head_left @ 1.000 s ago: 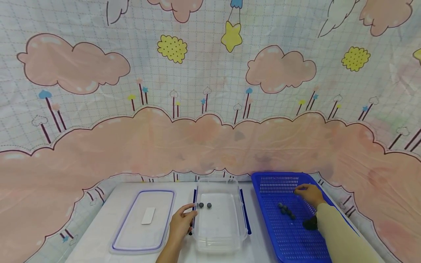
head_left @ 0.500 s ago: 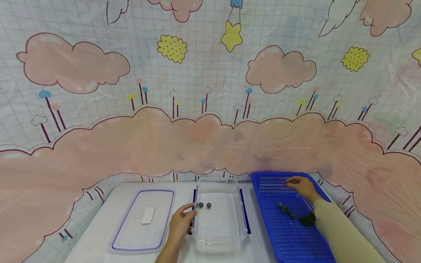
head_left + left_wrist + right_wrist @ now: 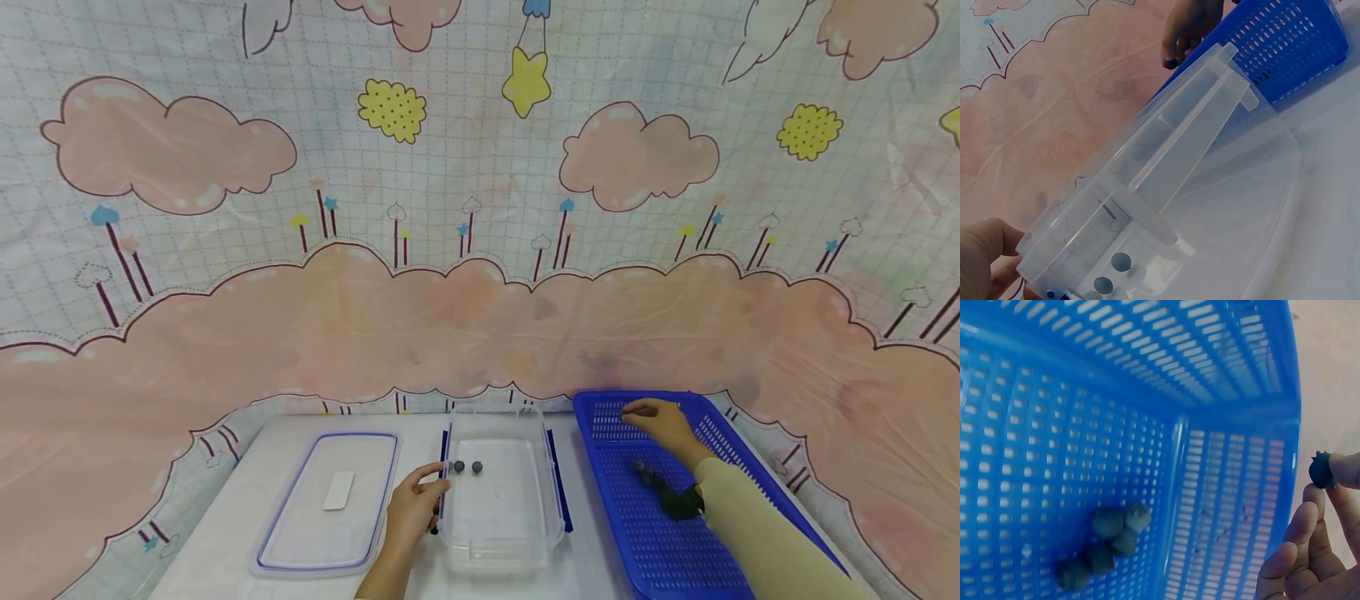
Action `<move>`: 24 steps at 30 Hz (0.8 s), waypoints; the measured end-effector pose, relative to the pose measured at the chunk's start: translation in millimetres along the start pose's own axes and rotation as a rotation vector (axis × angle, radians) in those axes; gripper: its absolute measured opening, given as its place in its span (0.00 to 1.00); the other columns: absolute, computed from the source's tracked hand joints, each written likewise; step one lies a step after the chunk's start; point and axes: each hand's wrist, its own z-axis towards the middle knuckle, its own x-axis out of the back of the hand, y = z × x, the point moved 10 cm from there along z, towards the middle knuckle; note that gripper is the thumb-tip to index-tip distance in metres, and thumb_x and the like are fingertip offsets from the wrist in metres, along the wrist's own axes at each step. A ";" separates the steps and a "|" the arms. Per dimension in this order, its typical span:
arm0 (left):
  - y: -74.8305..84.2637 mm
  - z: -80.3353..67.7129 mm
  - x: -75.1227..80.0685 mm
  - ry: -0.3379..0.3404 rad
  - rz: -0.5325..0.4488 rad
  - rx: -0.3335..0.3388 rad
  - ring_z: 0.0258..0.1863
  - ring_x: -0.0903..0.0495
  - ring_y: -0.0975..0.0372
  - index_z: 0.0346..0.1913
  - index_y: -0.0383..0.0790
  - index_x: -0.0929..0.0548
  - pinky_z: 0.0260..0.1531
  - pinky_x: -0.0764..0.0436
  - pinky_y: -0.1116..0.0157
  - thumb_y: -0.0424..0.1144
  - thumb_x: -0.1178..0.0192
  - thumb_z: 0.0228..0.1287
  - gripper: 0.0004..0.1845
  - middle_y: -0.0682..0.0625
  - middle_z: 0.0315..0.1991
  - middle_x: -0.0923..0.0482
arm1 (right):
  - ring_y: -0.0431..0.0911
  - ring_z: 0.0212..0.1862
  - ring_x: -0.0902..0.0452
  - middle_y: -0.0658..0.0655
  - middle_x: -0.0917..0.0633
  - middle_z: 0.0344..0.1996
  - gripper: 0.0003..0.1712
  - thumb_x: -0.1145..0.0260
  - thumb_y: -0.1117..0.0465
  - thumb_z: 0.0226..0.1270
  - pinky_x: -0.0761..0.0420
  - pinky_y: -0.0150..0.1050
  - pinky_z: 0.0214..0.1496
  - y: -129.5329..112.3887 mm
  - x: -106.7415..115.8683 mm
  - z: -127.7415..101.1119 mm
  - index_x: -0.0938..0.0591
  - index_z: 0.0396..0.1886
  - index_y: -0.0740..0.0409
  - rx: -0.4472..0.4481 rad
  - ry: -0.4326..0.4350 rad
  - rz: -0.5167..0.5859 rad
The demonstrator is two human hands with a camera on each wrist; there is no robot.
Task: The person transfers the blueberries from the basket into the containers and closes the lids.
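My left hand [image 3: 411,505] grips the left side of a clear plastic food container [image 3: 498,546], thumb and fingers at its wall. Two dark blueberries [image 3: 1121,261] lie on the container's floor near that hand. Over the far end of a blue plastic basket [image 3: 596,492], my right hand [image 3: 663,425] is raised. The right wrist view shows a blueberry [image 3: 1320,470] pinched between its thumb and fingertips, the crown visible. Several more blueberries [image 3: 1099,556] sit clustered on the basket's slotted floor, partly hidden by the right wrist's dark gear in the head view.
On the left of the white table [image 3: 225,517] lies a clear lid [image 3: 307,533] with a blue-purple seal and a small white rectangle [image 3: 339,492] on it. Dark blue side clips [image 3: 559,483] flank the container. A printed cloth [image 3: 480,325] hangs behind.
My right hand has moved left and slightly up across the basket's far end, carrying the blueberry. The left hand keeps its place at the container.
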 end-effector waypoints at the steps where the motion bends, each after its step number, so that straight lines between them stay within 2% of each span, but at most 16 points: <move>1: -0.1 0.1 0.2 0.001 -0.002 0.001 0.21 0.29 0.64 0.57 0.42 0.18 0.17 0.26 0.72 0.38 0.37 0.61 0.20 0.51 0.28 0.22 | 0.63 0.53 0.22 0.69 0.17 0.50 0.18 0.36 0.59 0.69 0.22 0.58 0.53 -1.3 -2.0 0.4 0.18 0.51 0.68 0.003 0.000 0.005; 12: 2.4 -1.0 1.5 0.003 0.008 -0.018 0.20 0.30 0.64 0.56 0.41 0.17 0.17 0.26 0.72 0.38 0.37 0.60 0.19 0.52 0.26 0.23 | 0.60 0.51 0.20 0.66 0.15 0.47 0.16 0.35 0.59 0.68 0.21 0.57 0.54 -16.7 -19.2 7.1 0.16 0.48 0.67 0.033 0.007 0.024; 24: -0.1 2.1 0.9 -0.007 0.010 0.008 0.21 0.29 0.63 0.56 0.42 0.18 0.18 0.26 0.71 0.39 0.37 0.60 0.20 0.52 0.27 0.23 | 0.56 0.48 0.19 0.64 0.14 0.45 0.14 0.33 0.61 0.67 0.19 0.52 0.50 -30.2 -40.0 15.7 0.15 0.47 0.65 0.024 -0.010 0.056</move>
